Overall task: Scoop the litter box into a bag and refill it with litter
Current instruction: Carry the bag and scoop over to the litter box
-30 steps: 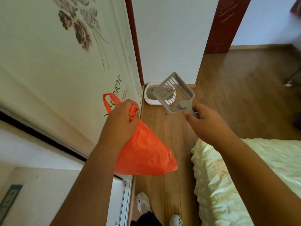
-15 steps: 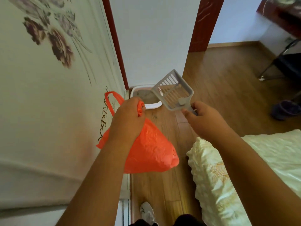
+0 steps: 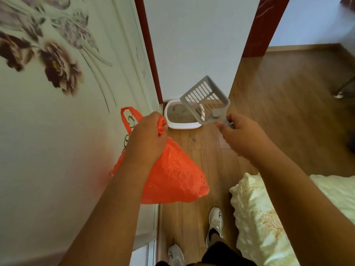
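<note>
An orange plastic bag [image 3: 172, 177] is being gripped at its gathered neck by the left hand [image 3: 147, 140], whose fingers are being kept curled tightly round the bunched plastic. One handle loop is being left standing free above the fist, and the body of the bag is being let hang below the wrist, puffed out and crumpled; what is inside it cannot be told. A grey slotted litter scoop [image 3: 206, 100] is being held by its handle in the right hand [image 3: 242, 135], the handle being pinched between thumb and curled fingers. The scoop is being held tilted, its slotted basket raised away from the person and nothing visible in it. The two hands are being held apart, at about the same height.

The litter box [image 3: 181, 126], white-rimmed, is being seen on the wooden floor [image 3: 288, 112] ahead, set against the white wall beside a red door frame; greyish-brown litter [image 3: 179, 114] is being held in it, and part of its right side is being covered by the scoop in this view. A patterned sliding door [image 3: 57, 93] is being passed on the left, a pale quilted bed [image 3: 269, 217] on the right. Two white shoes [image 3: 216, 221] are being seen on the floor below.
</note>
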